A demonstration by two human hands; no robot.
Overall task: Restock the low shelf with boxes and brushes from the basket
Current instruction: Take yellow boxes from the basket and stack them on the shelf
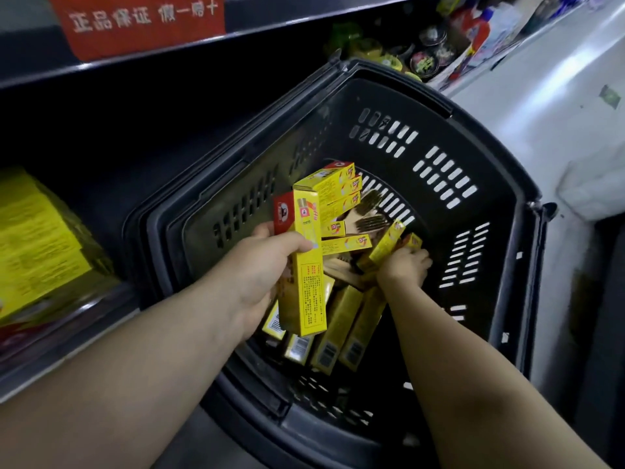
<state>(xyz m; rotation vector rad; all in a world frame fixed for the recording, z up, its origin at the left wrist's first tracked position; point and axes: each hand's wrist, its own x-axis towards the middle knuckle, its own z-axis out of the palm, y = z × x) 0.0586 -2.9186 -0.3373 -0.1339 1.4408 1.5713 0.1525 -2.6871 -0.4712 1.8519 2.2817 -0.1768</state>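
Restocking barely begun: the black slotted plastic basket (473, 164) holds plenty.
Left hand (263, 269) fingers clamp long yellow cardboard boxes (307, 282); right hand (404, 265) digs in, fingers hidden.

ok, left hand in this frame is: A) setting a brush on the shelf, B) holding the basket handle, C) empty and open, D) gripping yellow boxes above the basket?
D: the left hand grips yellow boxes upright over the basket, with its thumb across the front box.
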